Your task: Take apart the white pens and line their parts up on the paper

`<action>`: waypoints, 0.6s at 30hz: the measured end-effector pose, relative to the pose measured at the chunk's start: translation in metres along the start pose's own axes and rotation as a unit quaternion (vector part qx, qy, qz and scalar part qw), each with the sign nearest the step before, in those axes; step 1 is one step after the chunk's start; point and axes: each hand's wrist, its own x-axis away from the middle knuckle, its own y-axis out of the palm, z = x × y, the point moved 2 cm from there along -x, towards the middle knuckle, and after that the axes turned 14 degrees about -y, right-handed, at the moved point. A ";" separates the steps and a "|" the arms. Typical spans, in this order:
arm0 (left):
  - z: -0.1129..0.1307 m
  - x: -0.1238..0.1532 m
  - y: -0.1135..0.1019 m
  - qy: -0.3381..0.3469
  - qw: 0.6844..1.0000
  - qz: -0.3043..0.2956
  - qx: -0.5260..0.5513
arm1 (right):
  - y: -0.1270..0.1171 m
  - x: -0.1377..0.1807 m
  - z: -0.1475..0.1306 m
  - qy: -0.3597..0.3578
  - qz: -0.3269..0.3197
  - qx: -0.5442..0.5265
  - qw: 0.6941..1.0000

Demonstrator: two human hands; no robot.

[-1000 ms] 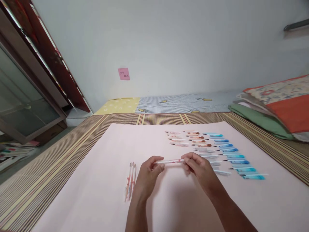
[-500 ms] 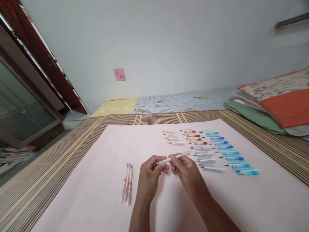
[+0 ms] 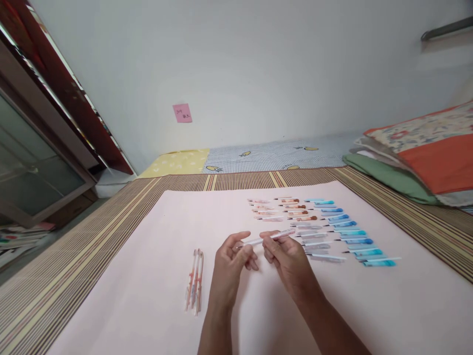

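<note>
A slim white pen point(image 3: 256, 241) with a pinkish patterned barrel is held at a slant above the pale pink sheet point(image 3: 155, 236). My right hand point(image 3: 290, 261) pinches it around its patterned part between thumb and fingers. At the pen's other end, my left hand point(image 3: 231, 268) has its index finger lifted and its thumb apart, with the pen's tip between them; whether they touch the pen is hard to see. Left of my hands, several similar pens point(image 3: 194, 282) lie together on the sheet.
To the right lie rows of separated pen parts: blue barrels point(image 3: 356, 233), grey barrels point(image 3: 318, 246), brown-ended ones point(image 3: 303, 218) and pinkish ones point(image 3: 264, 212). The sheet covers a striped mat point(image 3: 111, 217). Folded bedding point(image 3: 436, 158) is stacked at the right, near the wall point(image 3: 258, 74).
My left index finger has lifted away from the pen, and the left grip has loosened. My right hand and the pen have shifted slightly right.
</note>
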 end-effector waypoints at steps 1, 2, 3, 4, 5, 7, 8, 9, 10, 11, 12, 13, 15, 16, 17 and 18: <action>0.001 0.000 0.000 0.005 1.000 -0.004 0.006 | -0.001 -0.001 0.001 0.006 0.003 -0.003 1.000; 0.001 0.000 0.000 0.005 1.000 -0.004 0.007 | -0.001 -0.001 0.001 0.010 0.004 -0.002 1.000; 0.000 0.000 0.000 0.001 1.000 -0.001 0.005 | -0.001 -0.001 0.001 0.012 0.003 0.001 1.000; -0.001 0.000 0.000 -0.008 1.000 0.002 0.001 | -0.001 -0.001 0.000 0.012 -0.002 0.005 1.000; -0.003 -0.001 0.000 -0.022 1.000 0.005 -0.006 | 0.000 -0.001 -0.001 0.011 -0.006 0.007 1.000; -0.006 -0.002 -0.001 -0.050 0.999 0.005 -0.014 | 0.001 0.000 -0.004 0.007 -0.011 0.007 1.000; -0.006 -0.002 -0.002 -0.057 0.998 0.002 -0.009 | 0.001 0.000 -0.005 0.006 -0.011 0.006 1.000; -0.006 -0.002 -0.002 -0.057 0.998 -0.003 0.003 | 0.001 0.000 -0.006 0.006 -0.009 0.007 1.000; -0.005 -0.002 -0.003 -0.051 0.999 -0.008 0.016 | 0.001 0.000 -0.006 0.005 -0.006 0.011 1.000; -0.003 -0.002 -0.003 -0.043 0.999 -0.014 0.027 | 0.000 0.000 -0.007 0.002 -0.002 0.016 1.000; -0.002 -0.001 -0.003 -0.034 0.999 -0.019 0.035 | 0.000 -0.001 -0.006 -0.001 0.000 0.023 1.000; -0.001 -0.001 -0.003 -0.027 0.999 -0.022 0.036 | -0.001 -0.001 -0.006 -0.004 0.001 0.031 1.000; 0.000 -0.001 -0.002 -0.021 0.999 -0.023 0.027 | -0.002 -0.002 -0.005 -0.008 -0.002 0.045 0.999; -0.001 -0.001 -0.002 -0.022 0.999 -0.020 0.022 | -0.002 -0.002 -0.005 -0.009 -0.005 0.049 0.999; -0.002 -0.002 -0.002 -0.026 0.999 -0.011 0.016 | -0.002 -0.002 -0.005 -0.009 -0.010 0.052 0.999; -0.004 -0.002 -0.002 -0.032 0.999 0.000 0.009 | -0.001 -0.002 -0.005 -0.010 -0.013 0.055 0.998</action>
